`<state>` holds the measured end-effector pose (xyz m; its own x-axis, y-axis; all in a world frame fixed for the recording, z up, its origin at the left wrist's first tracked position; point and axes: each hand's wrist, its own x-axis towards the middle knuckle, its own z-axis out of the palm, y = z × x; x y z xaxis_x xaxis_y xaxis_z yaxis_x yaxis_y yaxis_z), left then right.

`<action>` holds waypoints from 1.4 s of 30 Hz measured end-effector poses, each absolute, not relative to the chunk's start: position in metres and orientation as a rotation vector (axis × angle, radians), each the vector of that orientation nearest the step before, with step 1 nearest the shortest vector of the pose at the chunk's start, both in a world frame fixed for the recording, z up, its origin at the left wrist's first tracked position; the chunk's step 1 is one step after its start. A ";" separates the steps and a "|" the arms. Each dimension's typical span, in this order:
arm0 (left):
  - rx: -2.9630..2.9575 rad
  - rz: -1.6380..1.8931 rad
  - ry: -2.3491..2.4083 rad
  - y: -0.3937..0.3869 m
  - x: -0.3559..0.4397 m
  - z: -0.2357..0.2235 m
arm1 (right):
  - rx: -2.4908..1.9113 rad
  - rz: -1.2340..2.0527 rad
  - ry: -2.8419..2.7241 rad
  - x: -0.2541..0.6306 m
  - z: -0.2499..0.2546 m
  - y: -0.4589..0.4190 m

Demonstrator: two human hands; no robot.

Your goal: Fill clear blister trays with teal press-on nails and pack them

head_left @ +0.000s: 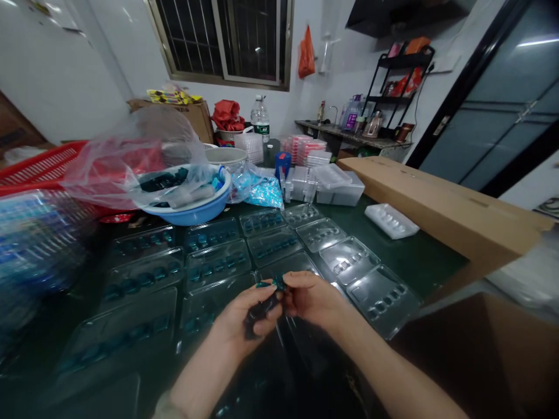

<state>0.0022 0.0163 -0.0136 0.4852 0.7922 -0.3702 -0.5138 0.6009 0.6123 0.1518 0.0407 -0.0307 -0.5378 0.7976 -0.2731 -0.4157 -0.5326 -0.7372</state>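
My left hand [244, 320] is closed around a handful of small dark pieces at the near middle of the table. My right hand [312, 297] pinches one small teal piece [275, 284] between fingertips, touching the left hand's fingers. Both hands hover over clear plastic blister trays [218, 262] laid in rows on the dark green table [419, 256]. Several trays hold teal pieces in their pockets; those to the right [382, 294] look unfilled.
A blue basin [192, 212] with a plastic bag [131, 157] stands at the back left beside a red basket [39, 169]. A long cardboard box [437, 203] runs along the right. A water bottle [261, 119], stacked clear trays [336, 186] and a white tray [391, 221] sit behind.
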 end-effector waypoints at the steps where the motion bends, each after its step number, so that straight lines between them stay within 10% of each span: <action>1: 0.447 0.808 0.679 0.017 0.003 -0.014 | -0.765 2.126 -0.796 0.154 -0.032 0.041; 17: 0.597 0.796 0.889 0.033 0.013 -0.017 | -0.671 2.322 -0.744 0.177 -0.038 0.045; 25: 0.378 0.660 0.835 0.040 0.012 -0.017 | -0.982 1.061 -1.665 0.179 -0.025 0.034; 35: 0.385 0.627 0.826 0.053 0.021 -0.021 | -1.013 1.087 -1.823 0.189 -0.027 0.054; 42: 0.285 0.787 0.831 0.065 0.004 -0.025 | -1.300 0.496 -2.075 0.205 -0.033 0.155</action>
